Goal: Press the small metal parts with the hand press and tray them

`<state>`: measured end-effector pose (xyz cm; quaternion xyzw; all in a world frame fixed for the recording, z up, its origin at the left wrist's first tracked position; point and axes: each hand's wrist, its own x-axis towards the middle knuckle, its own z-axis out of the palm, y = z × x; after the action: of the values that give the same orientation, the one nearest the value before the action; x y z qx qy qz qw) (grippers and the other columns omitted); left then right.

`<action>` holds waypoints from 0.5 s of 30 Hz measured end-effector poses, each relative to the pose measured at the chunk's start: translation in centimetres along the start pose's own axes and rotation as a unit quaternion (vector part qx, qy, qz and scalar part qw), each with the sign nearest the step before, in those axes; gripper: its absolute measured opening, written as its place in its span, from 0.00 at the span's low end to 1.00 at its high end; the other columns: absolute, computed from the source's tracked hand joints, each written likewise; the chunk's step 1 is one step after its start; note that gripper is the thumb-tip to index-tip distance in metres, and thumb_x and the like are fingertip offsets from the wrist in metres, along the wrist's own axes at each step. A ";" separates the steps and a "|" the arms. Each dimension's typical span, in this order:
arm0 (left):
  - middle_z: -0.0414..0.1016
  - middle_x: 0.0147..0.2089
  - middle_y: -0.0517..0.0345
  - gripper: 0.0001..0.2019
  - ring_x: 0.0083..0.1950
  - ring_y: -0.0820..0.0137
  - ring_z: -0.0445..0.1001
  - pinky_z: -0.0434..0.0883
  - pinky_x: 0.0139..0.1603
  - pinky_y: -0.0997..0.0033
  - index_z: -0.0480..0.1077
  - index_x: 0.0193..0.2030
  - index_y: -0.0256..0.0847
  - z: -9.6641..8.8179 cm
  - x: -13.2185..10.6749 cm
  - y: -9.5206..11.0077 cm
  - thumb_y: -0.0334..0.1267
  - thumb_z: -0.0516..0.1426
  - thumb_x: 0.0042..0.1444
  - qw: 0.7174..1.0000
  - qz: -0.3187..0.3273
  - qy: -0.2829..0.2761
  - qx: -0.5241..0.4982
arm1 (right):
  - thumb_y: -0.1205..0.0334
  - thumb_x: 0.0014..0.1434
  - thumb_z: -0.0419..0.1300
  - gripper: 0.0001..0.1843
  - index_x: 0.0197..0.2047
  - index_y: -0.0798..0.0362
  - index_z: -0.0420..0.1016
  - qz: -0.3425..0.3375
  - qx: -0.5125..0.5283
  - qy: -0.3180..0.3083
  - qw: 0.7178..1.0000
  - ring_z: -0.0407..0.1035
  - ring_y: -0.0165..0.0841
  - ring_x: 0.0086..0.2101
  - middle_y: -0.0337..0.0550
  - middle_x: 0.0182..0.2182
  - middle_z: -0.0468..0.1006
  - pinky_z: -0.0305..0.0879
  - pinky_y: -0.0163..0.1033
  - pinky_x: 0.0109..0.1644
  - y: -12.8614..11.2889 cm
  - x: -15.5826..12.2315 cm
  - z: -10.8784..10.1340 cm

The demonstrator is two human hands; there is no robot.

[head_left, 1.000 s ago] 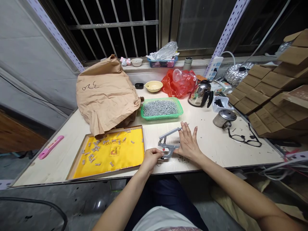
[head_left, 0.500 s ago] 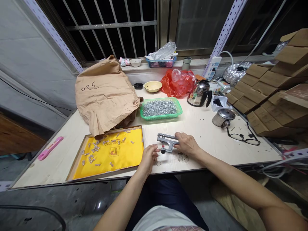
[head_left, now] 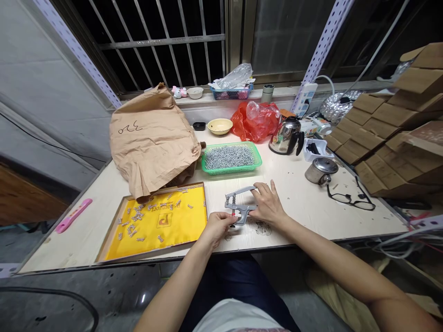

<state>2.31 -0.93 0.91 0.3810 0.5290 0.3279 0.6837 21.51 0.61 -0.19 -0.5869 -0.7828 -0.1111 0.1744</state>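
Note:
Grey snap-fastener pliers [head_left: 243, 210] are held by the handles in my right hand [head_left: 268, 203], just above the table near its front edge. Their upper lever is raised, with a spring showing, and a small red part sits in the jaw. At that jaw my left hand [head_left: 219, 227] is closed in a pinch; whatever its fingertips hold is hidden. To the left lies a shallow tray [head_left: 116, 227] lined with yellow cloth [head_left: 187, 226], with several small metal pieces [head_left: 137, 215] scattered on it. A green basket [head_left: 231, 171] full of small shiny metal parts [head_left: 229, 157] stands behind the pliers.
A brown paper sack [head_left: 155, 143] overhangs the tray's back edge. A pink-handled tool [head_left: 74, 216] lies far left. On the right are a kettle [head_left: 285, 137], a metal cup [head_left: 321, 170], glasses [head_left: 351, 200] and stacked cardboard boxes [head_left: 387, 124].
The pliers' upper lever has swung up and its jaw has opened. My left fingers have moved in to the red part, and my right fingers have loosened and spread around the handles.

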 end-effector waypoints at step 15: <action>0.74 0.31 0.50 0.14 0.33 0.70 0.69 0.62 0.35 0.72 0.72 0.28 0.32 2.4 10.7 11.4 0.40 0.65 0.36 0.966 0.187 0.175 0.025 | 0.35 0.47 0.50 0.37 0.46 0.59 0.68 0.101 -0.003 0.032 0.994 0.57 0.50 0.50 0.59 0.48 0.64 0.38 0.70 0.56 2.3 -2.3 1.3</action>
<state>6.56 13.45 6.10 0.4273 0.5674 0.4982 0.4972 24.10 -0.25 -2.36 -0.6599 -0.7128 -0.1146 0.2081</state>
